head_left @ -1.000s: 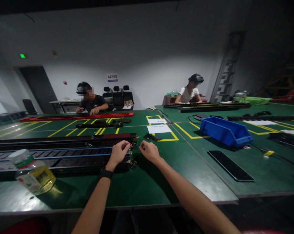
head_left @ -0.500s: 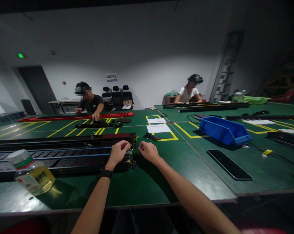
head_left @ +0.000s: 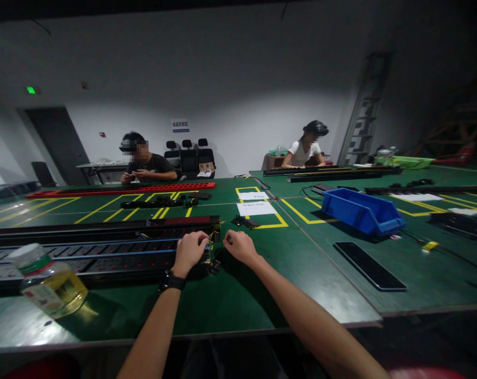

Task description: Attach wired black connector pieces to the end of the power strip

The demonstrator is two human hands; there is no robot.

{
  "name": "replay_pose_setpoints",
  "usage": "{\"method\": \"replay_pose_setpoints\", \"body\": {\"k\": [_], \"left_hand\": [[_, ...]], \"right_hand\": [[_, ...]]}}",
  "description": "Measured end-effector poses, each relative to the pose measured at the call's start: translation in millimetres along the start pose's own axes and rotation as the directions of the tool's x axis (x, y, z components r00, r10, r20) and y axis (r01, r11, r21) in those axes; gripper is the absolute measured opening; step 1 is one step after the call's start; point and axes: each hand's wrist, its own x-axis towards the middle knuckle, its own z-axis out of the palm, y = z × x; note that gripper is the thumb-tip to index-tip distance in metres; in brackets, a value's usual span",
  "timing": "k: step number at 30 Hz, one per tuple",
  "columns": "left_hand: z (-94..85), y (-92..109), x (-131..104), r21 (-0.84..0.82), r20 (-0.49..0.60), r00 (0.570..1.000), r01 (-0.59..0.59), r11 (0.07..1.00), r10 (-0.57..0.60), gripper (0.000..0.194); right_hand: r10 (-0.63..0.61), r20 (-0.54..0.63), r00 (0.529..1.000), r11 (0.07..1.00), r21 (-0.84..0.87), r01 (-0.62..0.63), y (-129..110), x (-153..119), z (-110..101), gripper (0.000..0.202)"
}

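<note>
Long black strips with rows of sockets [head_left: 131, 261] lie side by side on the green table [head_left: 301, 284], with blue edging between them. Over their right end is my left hand [head_left: 191, 251], its fingers closed by thin yellow and blue wires [head_left: 211, 239]; what they pinch is too small to make out. Just right of that end my right hand [head_left: 239, 246] hovers with thumb and forefinger pressed together, and anything between them is hidden. A small black part [head_left: 214, 267] hangs at the strips' near right corner.
A bottle [head_left: 51, 284] stands at the left, partly before the strips. To the right are a phone [head_left: 368, 266] and a blue bin [head_left: 363, 211]. Papers [head_left: 256, 208] and small black parts [head_left: 244, 221] lie ahead. Two people sit across the table.
My left hand has shifted slightly left and down; my right hand has barely moved. The person at the far left has drawn a hand back from the table and brought both hands together.
</note>
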Motion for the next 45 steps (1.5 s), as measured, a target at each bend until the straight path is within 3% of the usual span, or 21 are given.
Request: {"method": "replay_pose_setpoints", "body": {"k": [16, 24, 28, 31, 34, 36, 37, 41, 45], "left_hand": [[2.0, 3, 8, -0.049, 0.087, 0.99, 0.12, 0.992, -0.115, 0.017], [5.4, -2, 7, -0.123, 0.094, 0.988, -0.109, 0.986, 0.12, 0.028], [5.3, -2, 6, -0.134, 0.094, 0.984, -0.136, 0.982, 0.149, 0.029], [5.3, -2, 6, -0.13, 0.1, 0.984, -0.131, 0.983, 0.145, 0.028], [4.4, 0, 6, -0.116, 0.107, 0.986, -0.119, 0.986, 0.131, 0.027], [3.0, 1, 5, -0.109, 0.109, 0.986, -0.117, 0.987, 0.129, 0.027], [2.2, 2, 4, -0.105, 0.112, 0.985, -0.116, 0.988, 0.128, 0.028], [-0.2, 4, 4, -0.116, 0.117, 0.986, -0.107, 0.987, 0.121, 0.028], [-0.2, 3, 4, -0.154, 0.098, 0.988, -0.107, 0.982, 0.122, 0.027]], "right_hand": [[-0.011, 0.008, 1.0, 1.0, -0.011, 0.011, -1, 1, 3, 0.016], [0.0, 0.009, 1.0, 1.0, -0.016, 0.0, -4, -2, 2, 0.016], [0.015, -0.026, 1.0, 1.0, -0.011, -0.016, 3, 3, -6, 0.016], [0.139, -0.15, 0.979, 0.989, 0.064, -0.13, 23, 14, -19, 0.022], [0.393, -0.259, 0.882, 0.918, 0.171, -0.359, 54, 23, -29, 0.033], [0.478, -0.274, 0.834, 0.878, 0.162, -0.45, 73, 25, -30, 0.04], [0.488, -0.263, 0.832, 0.873, 0.135, -0.469, 80, 25, -29, 0.043], [0.453, -0.164, 0.876, 0.884, -0.041, -0.465, 94, 22, -15, 0.051], [0.308, -0.094, 0.947, 0.936, -0.15, -0.319, 93, 22, -4, 0.06]]}}
